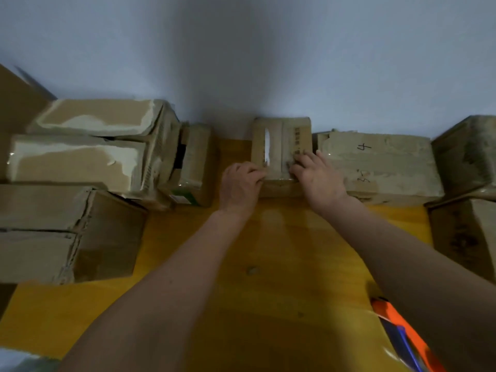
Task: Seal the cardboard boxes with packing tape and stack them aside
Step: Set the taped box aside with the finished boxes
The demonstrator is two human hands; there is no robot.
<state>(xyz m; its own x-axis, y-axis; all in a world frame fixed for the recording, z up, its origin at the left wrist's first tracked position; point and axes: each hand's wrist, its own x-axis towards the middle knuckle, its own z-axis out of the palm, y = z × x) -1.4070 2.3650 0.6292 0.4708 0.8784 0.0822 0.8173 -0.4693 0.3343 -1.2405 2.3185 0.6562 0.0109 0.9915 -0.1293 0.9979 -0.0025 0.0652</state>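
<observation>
A: Near edge: orange and blue tool (402, 336) seen at the lower right on the yellow table (268, 264), partly hidden by the right forearm. Possibly the tape dispenser; can't be confirmed.

B: Hands?

A: Left hand (240, 183) is curled over the near left top edge of the small box (279, 154), fingers hooked on it. Right hand (316, 175) is laid flat on the lid, fingers spread and pressing, nothing pinched.

B: Box location?

A: Mid-table at the far side, against the wall, touching the box marked "4" (381, 162) on its right. Stacked boxes (88, 154) are seen to the left.

B: Handling?

A: Judged light, given its size. Cardboard looks worn and soft, and old glossy tape on top may be slippery. Best gripped at the side walls near the bottom corners, not by the flaps.
</observation>
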